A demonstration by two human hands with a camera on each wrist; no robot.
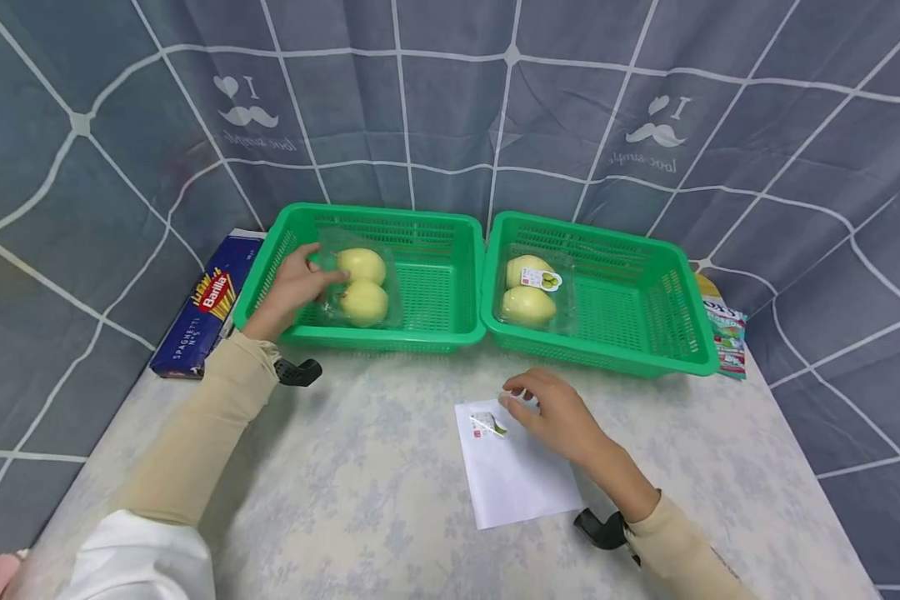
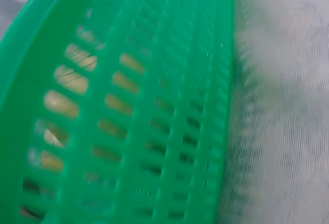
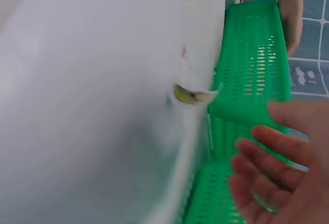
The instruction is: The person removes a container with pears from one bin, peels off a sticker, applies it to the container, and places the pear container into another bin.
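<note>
My left hand (image 1: pixel 294 287) reaches over the left green basket (image 1: pixel 431 337). Its thumb and fingers grip the left edge of a clear-wrapped pack of two pale yellow fruits (image 1: pixel 364 302). The left wrist view shows only the basket's slotted wall (image 2: pixel 108 116), with blurred yellow behind it. Over the table, my right hand (image 1: pixel 555 417) hovers at the top of a white sheet (image 1: pixel 521 483), fingers loosely bent and thumb apart from them. A small label with a green fruit picture (image 1: pixel 489 425) lies on the sheet; in the right wrist view the label (image 3: pixel 189 94) curls up beside the fingertips.
In the right green basket (image 1: pixel 600 354) sits another wrapped fruit pack (image 1: pixel 528 307) bearing a fruit label (image 1: pixel 542 279). A blue spaghetti box (image 1: pixel 206 304) leans left of the baskets. Colourful packets (image 1: pixel 727 333) lie at the far right. A grey patterned curtain (image 1: pixel 450 108) hangs behind.
</note>
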